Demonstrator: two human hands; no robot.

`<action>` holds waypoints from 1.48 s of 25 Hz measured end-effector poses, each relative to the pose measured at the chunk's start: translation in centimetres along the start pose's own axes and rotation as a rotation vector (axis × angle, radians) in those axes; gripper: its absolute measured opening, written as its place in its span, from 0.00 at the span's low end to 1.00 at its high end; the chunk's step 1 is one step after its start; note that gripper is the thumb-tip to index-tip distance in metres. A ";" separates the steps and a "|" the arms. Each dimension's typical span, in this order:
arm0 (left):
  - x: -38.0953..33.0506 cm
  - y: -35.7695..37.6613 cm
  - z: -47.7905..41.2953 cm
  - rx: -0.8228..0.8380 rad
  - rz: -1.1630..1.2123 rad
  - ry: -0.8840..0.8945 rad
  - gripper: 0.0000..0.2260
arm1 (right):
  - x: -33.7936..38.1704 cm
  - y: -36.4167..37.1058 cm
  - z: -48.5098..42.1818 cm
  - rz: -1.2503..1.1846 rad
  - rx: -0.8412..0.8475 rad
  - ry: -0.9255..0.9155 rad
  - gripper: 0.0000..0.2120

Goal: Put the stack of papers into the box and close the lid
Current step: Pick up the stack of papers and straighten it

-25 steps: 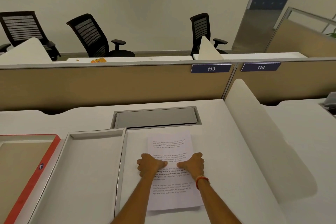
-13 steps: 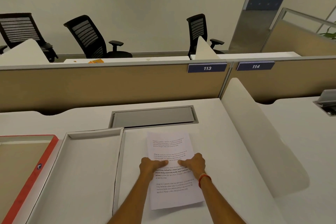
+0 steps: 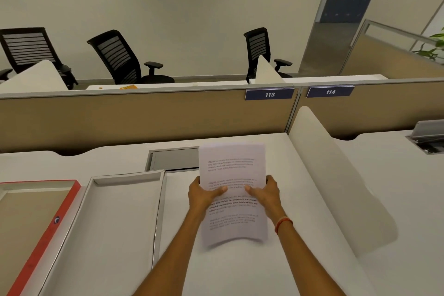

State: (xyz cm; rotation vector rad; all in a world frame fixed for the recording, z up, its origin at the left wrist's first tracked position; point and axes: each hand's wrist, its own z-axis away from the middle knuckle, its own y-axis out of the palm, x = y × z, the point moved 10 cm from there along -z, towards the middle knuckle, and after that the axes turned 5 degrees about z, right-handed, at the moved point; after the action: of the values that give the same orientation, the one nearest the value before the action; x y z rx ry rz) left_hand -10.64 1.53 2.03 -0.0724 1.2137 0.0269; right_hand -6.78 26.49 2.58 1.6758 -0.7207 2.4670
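Item, stack of papers [image 3: 231, 190]: white printed sheets, thin and limp, held clear of the desk [image 3: 276, 267] by both hands at mid-length, near edge sagging in a shallow curve, outline slightly blurred. Left hand [image 3: 201, 196]: closed on the stack's left edge, thumb on top, fingers underneath and hidden. Right hand [image 3: 268, 193]: closed on the right edge in the same way; a red-orange thread band [image 3: 283, 223] circles the wrist. Item, open white box tray [image 3: 115, 228]: matte cardboard, shallow, rectangular, low folded walls, nothing in it, lying just left of the hands. Item, red-edged tray [image 3: 38, 235]: tan inside, red rim, touching or just beside the white tray on its far left; which of the two is box and which is lid I cannot tell. Surroundings: smooth white laminate desk with a grey metal cable hatch [image 3: 175, 158], a curved white side divider [image 3: 336, 182] and a tan fabric partition [image 3: 144, 115]. Risks, as judged: the loose sheets may fan or slide apart if the grip slackens during the carry leftward; the drooping near edge may catch the tray's thin right wall and crease; papers landing askew could ride up a wall and stop the lid from seating.
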 end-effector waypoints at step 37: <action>-3.0 0.4 1.5 0.045 -0.024 0.190 0.18 | 2.5 -0.3 1.9 -0.151 0.026 -0.210 0.18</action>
State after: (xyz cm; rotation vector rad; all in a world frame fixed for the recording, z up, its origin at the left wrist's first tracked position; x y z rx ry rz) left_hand -10.32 2.12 5.38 -0.0507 1.4029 -0.0288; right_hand -6.06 25.53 5.46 1.9418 -0.5586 2.2321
